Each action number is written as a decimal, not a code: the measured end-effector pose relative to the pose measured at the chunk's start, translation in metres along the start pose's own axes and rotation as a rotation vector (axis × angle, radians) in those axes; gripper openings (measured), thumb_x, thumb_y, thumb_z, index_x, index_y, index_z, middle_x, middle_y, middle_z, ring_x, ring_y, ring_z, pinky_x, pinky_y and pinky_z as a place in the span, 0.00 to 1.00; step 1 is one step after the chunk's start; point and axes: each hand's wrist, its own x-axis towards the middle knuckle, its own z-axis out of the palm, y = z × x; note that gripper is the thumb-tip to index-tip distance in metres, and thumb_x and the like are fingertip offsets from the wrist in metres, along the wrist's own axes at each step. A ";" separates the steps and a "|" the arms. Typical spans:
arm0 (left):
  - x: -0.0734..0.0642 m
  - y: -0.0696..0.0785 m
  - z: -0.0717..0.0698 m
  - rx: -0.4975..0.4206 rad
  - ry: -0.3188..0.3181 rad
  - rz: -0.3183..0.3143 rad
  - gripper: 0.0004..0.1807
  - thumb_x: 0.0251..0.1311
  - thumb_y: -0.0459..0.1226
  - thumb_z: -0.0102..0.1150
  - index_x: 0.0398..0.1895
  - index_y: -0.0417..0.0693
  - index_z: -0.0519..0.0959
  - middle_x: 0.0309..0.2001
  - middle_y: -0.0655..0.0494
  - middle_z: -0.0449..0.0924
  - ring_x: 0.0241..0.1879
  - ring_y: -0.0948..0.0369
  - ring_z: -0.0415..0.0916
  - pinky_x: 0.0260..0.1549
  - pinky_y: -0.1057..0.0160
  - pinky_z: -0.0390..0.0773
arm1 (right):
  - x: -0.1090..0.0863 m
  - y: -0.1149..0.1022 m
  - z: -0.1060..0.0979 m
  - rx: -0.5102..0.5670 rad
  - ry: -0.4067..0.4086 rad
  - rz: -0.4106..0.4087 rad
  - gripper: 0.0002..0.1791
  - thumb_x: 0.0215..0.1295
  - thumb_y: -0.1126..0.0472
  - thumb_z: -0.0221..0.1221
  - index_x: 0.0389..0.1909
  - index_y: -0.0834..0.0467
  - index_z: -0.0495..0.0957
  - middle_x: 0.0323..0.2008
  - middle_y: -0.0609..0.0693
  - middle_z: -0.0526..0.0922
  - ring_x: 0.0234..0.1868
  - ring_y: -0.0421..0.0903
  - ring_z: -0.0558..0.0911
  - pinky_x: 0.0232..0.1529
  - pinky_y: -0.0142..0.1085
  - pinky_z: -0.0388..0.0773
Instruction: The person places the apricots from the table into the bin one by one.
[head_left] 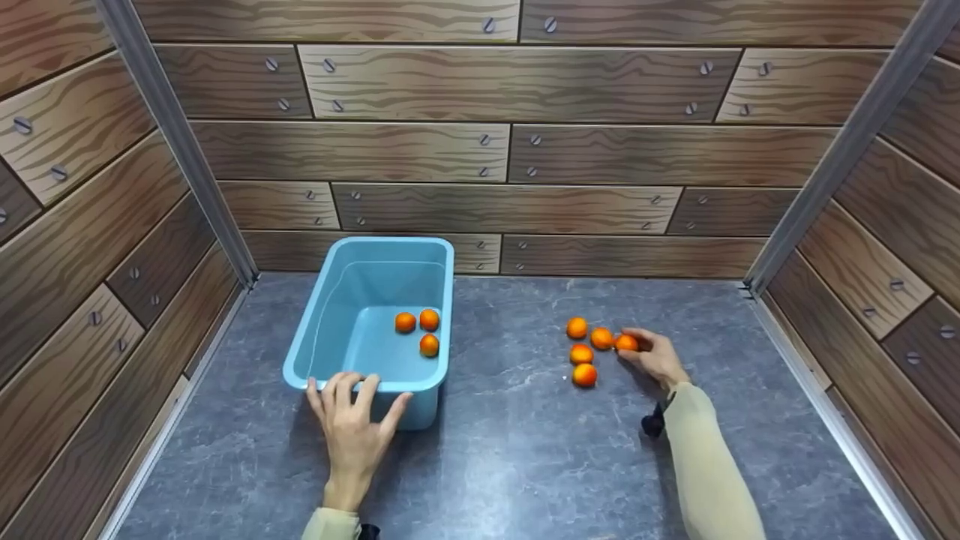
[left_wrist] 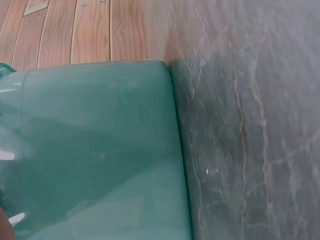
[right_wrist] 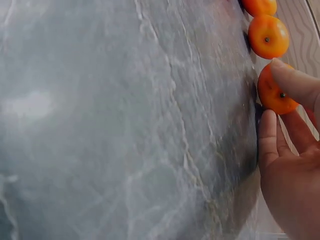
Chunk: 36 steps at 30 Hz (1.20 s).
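On the left of the head view stands a blue plastic tub (head_left: 300,352) with three mandarins (head_left: 405,322) on its bottom, toward the right wall. My left hand (head_left: 349,431) holds the tub's near rim, fingertips over the edge and thumb spread along the front. The left wrist view is mostly filled by the tub's outer wall (left_wrist: 100,150); a sliver of a finger (left_wrist: 5,227) shows. My right hand (head_left: 657,360) grips a mandarin (head_left: 626,343) between thumb and fingers, at the right end of a small group. In the right wrist view, this mandarin (right_wrist: 272,92) sits between thumb and fingers.
Several more mandarins (head_left: 581,354) lie close together on the grey marbled surface (head_left: 510,450), left of my right hand. Wood-patterned panels (head_left: 510,150) close off the back and both sides, joined by metal corner strips (head_left: 832,150).
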 end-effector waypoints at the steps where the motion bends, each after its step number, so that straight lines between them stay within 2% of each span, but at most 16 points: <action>1: 0.000 0.000 0.000 -0.002 0.000 0.001 0.29 0.54 0.63 0.63 0.36 0.44 0.81 0.38 0.45 0.75 0.49 0.45 0.69 0.67 0.33 0.45 | 0.000 -0.002 -0.001 -0.028 0.016 0.011 0.34 0.64 0.61 0.64 0.71 0.60 0.64 0.68 0.63 0.67 0.65 0.56 0.67 0.63 0.43 0.67; 4: 0.000 0.000 -0.001 -0.003 -0.008 -0.001 0.29 0.55 0.63 0.62 0.36 0.45 0.81 0.39 0.45 0.75 0.49 0.45 0.69 0.67 0.33 0.44 | -0.002 -0.008 -0.003 -0.051 0.036 0.044 0.36 0.63 0.57 0.66 0.71 0.58 0.64 0.69 0.63 0.65 0.68 0.56 0.66 0.65 0.46 0.65; 9: 0.001 -0.001 -0.001 0.000 -0.003 0.002 0.30 0.55 0.64 0.61 0.36 0.45 0.81 0.39 0.44 0.75 0.49 0.45 0.69 0.66 0.33 0.45 | -0.005 -0.018 -0.002 0.030 0.022 0.083 0.39 0.61 0.51 0.67 0.71 0.56 0.64 0.70 0.58 0.65 0.62 0.50 0.70 0.58 0.39 0.74; 12: 0.001 -0.001 -0.001 0.002 0.002 0.009 0.30 0.56 0.64 0.60 0.36 0.45 0.81 0.38 0.44 0.75 0.49 0.45 0.70 0.66 0.33 0.45 | -0.005 -0.024 0.001 0.053 0.030 0.058 0.40 0.60 0.46 0.67 0.70 0.57 0.66 0.67 0.58 0.68 0.55 0.48 0.74 0.54 0.39 0.76; 15: 0.002 0.000 0.000 -0.002 0.002 0.008 0.30 0.56 0.64 0.61 0.36 0.45 0.81 0.38 0.44 0.75 0.49 0.46 0.69 0.66 0.33 0.45 | -0.004 -0.031 0.006 0.048 0.035 0.008 0.39 0.59 0.43 0.67 0.67 0.58 0.69 0.63 0.56 0.73 0.51 0.44 0.76 0.55 0.42 0.75; 18: 0.001 0.000 0.000 -0.003 -0.002 0.003 0.29 0.54 0.63 0.63 0.36 0.45 0.81 0.38 0.44 0.75 0.49 0.46 0.69 0.66 0.33 0.45 | 0.000 -0.040 0.014 0.073 0.026 -0.045 0.37 0.59 0.43 0.67 0.64 0.59 0.71 0.58 0.54 0.77 0.50 0.41 0.77 0.56 0.43 0.75; 21: 0.001 0.000 0.000 -0.004 -0.011 -0.006 0.29 0.54 0.62 0.64 0.36 0.45 0.81 0.39 0.45 0.75 0.49 0.46 0.69 0.66 0.33 0.45 | 0.002 -0.051 0.023 0.097 0.005 -0.086 0.35 0.60 0.46 0.66 0.64 0.59 0.71 0.57 0.55 0.77 0.51 0.42 0.78 0.57 0.46 0.75; 26: 0.000 0.000 0.000 -0.002 -0.014 -0.014 0.30 0.56 0.64 0.60 0.36 0.45 0.82 0.39 0.46 0.75 0.49 0.47 0.69 0.68 0.34 0.44 | 0.003 -0.069 0.042 0.105 -0.045 -0.130 0.33 0.61 0.46 0.66 0.65 0.54 0.72 0.60 0.57 0.75 0.55 0.51 0.78 0.59 0.52 0.74; 29: 0.000 0.000 0.000 0.001 -0.005 -0.011 0.31 0.55 0.64 0.60 0.35 0.44 0.82 0.38 0.45 0.75 0.48 0.47 0.69 0.68 0.35 0.43 | 0.005 -0.081 0.056 0.100 -0.089 -0.179 0.31 0.62 0.50 0.66 0.64 0.55 0.73 0.59 0.59 0.76 0.52 0.58 0.79 0.56 0.55 0.76; 33: 0.001 0.000 0.000 -0.003 -0.001 -0.007 0.31 0.55 0.64 0.60 0.35 0.44 0.82 0.38 0.45 0.75 0.49 0.46 0.69 0.68 0.35 0.44 | 0.008 -0.095 0.077 0.112 -0.157 -0.234 0.30 0.63 0.58 0.66 0.65 0.59 0.72 0.56 0.61 0.79 0.45 0.54 0.84 0.49 0.48 0.81; 36: 0.002 0.000 0.000 -0.003 0.000 -0.004 0.30 0.56 0.64 0.60 0.36 0.45 0.81 0.38 0.45 0.75 0.49 0.46 0.69 0.67 0.35 0.44 | 0.009 -0.104 0.091 0.152 -0.208 -0.252 0.29 0.63 0.62 0.65 0.65 0.61 0.71 0.56 0.61 0.80 0.45 0.52 0.85 0.46 0.42 0.83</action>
